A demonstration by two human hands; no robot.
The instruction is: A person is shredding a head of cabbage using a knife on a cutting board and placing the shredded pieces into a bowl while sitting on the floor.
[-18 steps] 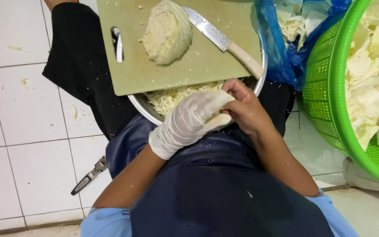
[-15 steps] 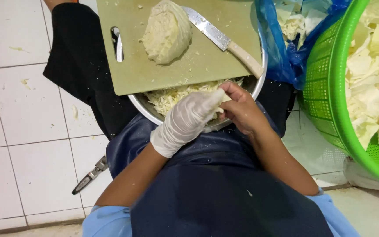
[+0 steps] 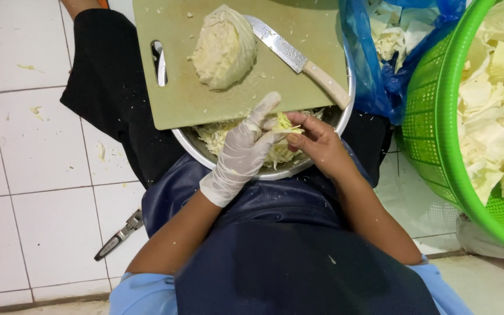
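My left hand [image 3: 241, 153] wears a white glove and hovers over a steel bowl [image 3: 205, 156] of shredded cabbage on my lap. My bare right hand [image 3: 316, 143] touches the glove's fingertips, with a small clump of cabbage shreds [image 3: 285, 123] pinched between both hands. A green cutting board [image 3: 193, 99] rests across the bowl. On it lie a cabbage chunk [image 3: 224, 48] and a knife [image 3: 298, 59] with a pale handle.
A green plastic basket [image 3: 438, 128] full of cabbage pieces stands at the right. A blue plastic bag [image 3: 380, 52] with cabbage scraps sits beside it. A small dark-handled tool [image 3: 118, 236] lies on the white tiled floor [image 3: 30, 204] at the left.
Both hands have moved up over the bowl's near rim. The gloved fingers have straightened, and a clump of shreds now shows between the two hands.
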